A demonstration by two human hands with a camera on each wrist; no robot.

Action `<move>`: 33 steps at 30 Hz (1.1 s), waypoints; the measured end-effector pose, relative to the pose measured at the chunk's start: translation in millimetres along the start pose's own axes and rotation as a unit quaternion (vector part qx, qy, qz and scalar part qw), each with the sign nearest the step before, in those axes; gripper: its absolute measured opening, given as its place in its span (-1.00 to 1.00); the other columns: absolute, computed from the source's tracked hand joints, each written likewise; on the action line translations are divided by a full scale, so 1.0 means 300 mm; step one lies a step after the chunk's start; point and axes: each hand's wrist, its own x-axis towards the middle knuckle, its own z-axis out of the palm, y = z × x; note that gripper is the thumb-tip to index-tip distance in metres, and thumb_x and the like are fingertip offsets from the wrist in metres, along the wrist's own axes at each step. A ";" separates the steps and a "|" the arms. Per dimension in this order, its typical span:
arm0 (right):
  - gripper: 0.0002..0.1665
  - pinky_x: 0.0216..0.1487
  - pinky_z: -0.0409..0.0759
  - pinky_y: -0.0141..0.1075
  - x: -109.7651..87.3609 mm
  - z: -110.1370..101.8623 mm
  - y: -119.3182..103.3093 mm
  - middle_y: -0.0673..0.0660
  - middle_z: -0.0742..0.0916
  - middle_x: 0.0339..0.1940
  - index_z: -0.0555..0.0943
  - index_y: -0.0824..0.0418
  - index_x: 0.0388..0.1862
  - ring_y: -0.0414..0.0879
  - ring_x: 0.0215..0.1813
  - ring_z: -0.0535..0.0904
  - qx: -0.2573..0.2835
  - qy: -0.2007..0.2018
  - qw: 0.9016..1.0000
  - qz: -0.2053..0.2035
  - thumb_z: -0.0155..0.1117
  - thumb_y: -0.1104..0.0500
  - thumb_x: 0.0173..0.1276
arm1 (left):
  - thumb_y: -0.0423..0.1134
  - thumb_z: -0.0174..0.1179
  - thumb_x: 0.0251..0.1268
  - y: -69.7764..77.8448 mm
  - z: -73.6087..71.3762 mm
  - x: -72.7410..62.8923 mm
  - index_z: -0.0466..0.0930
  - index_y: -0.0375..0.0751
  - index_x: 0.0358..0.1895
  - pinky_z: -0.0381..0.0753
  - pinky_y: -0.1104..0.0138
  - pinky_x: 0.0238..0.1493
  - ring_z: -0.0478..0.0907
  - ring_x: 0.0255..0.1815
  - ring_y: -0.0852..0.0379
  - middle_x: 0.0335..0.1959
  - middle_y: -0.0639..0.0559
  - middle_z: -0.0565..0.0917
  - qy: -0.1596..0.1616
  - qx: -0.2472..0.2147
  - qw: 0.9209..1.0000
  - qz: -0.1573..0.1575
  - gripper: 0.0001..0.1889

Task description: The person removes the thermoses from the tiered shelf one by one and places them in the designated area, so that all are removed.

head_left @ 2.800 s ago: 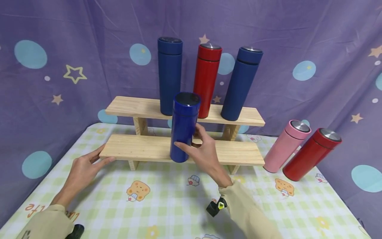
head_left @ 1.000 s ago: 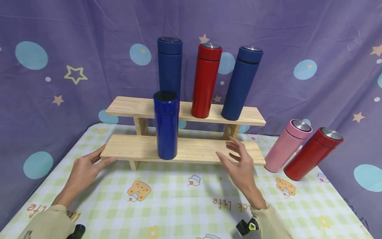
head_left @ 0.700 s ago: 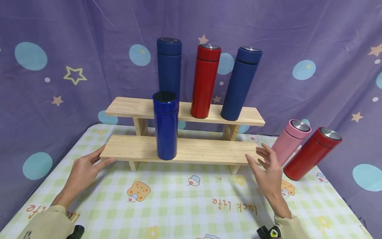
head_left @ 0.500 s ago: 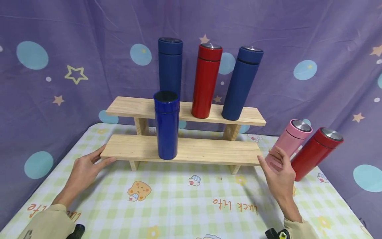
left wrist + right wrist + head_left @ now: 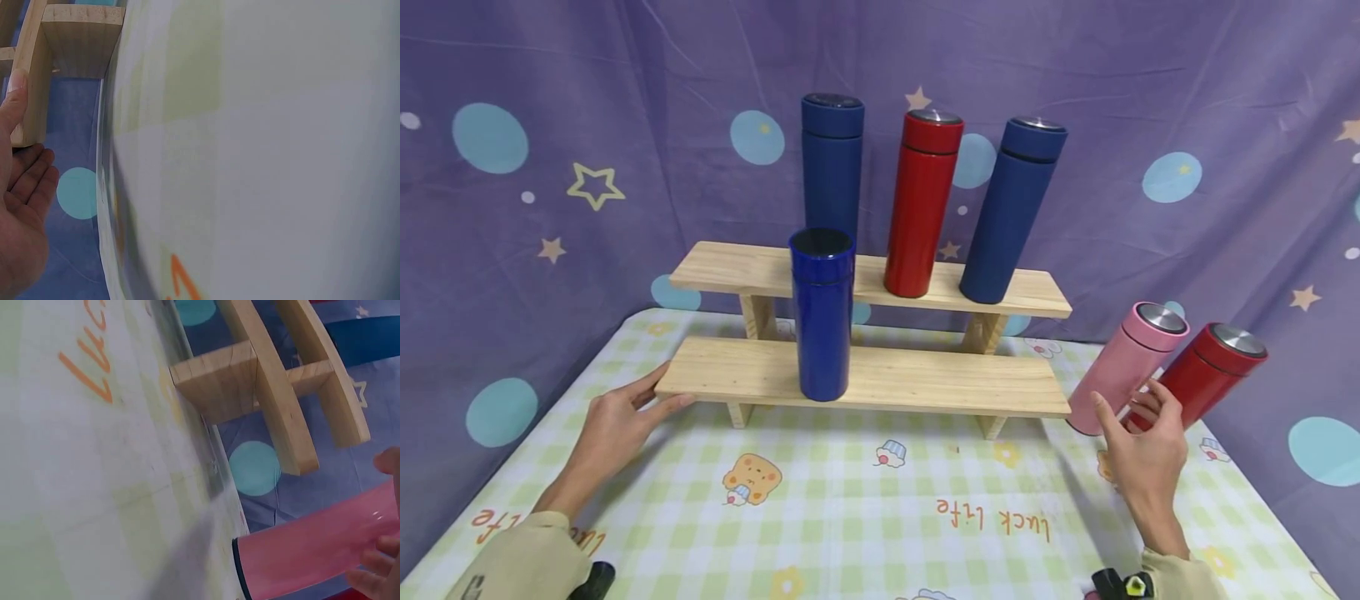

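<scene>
My left hand grips the left end of the lower board of a two-tier wooden shelf; in the left wrist view the thumb lies against the board, with the fingers curling under its end. At the right, my right hand is at the pink thermos, thumb and fingers spread to either side of it. The right wrist view shows a gap between thumb and pink wall. Behind those fingers stands a red thermos, its lower part partly hidden. A glossy blue thermos stands upright on the lower board.
The upper board carries a matt blue thermos, a red thermos and another blue thermos. A green-and-white checked cloth covers the table. Behind it hangs a purple curtain.
My right hand has let go of the glossy blue thermos, now further left on the lower board, and has moved right to the pink thermos. My left hand stays on the shelf.
</scene>
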 end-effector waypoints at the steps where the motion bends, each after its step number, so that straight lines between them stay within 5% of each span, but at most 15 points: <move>1: -0.13 -0.02 0.44 -0.64 0.004 0.001 0.004 0.32 0.66 0.15 0.38 0.36 0.47 0.20 0.13 0.64 -0.004 0.003 1.000 0.004 0.56 0.06 0.32 | 0.08 0.38 0.40 0.000 -0.001 0.000 0.32 -0.36 0.53 0.42 0.62 -0.26 0.51 0.23 -0.53 0.31 -0.57 0.45 -0.001 0.001 1.000 0.000 -0.17; 14: -0.06 -0.08 0.37 -0.22 0.071 0.056 0.045 0.40 0.62 0.12 0.31 0.38 0.49 0.27 0.05 0.55 -0.032 -0.015 0.999 0.029 0.52 -0.04 0.34 | 0.08 0.38 0.41 -0.001 -0.002 -0.003 0.31 -0.35 0.54 0.38 0.66 -0.30 0.50 0.23 -0.54 0.32 -0.58 0.44 -0.003 -0.002 1.000 -0.004 -0.17; 22: -0.05 0.16 0.48 0.19 0.090 0.077 0.053 0.47 0.59 0.24 0.24 0.38 0.54 0.35 0.18 0.54 -0.022 -0.019 0.998 0.059 0.45 -0.05 0.42 | 0.09 0.38 0.41 -0.002 -0.001 -0.001 0.32 -0.35 0.54 0.42 0.63 -0.31 0.51 0.23 -0.52 0.31 -0.56 0.46 -0.003 -0.002 1.000 -0.002 -0.18; 33: -0.15 -0.11 0.36 -0.32 0.094 0.078 0.060 0.42 0.63 0.08 0.33 0.41 0.44 0.21 -0.01 0.54 -0.018 0.005 0.999 0.048 0.47 0.00 0.39 | 0.07 0.37 0.42 0.000 -0.001 0.001 0.31 -0.35 0.54 0.42 0.66 -0.28 0.50 0.23 -0.53 0.32 -0.55 0.45 -0.004 -0.010 1.000 0.005 -0.18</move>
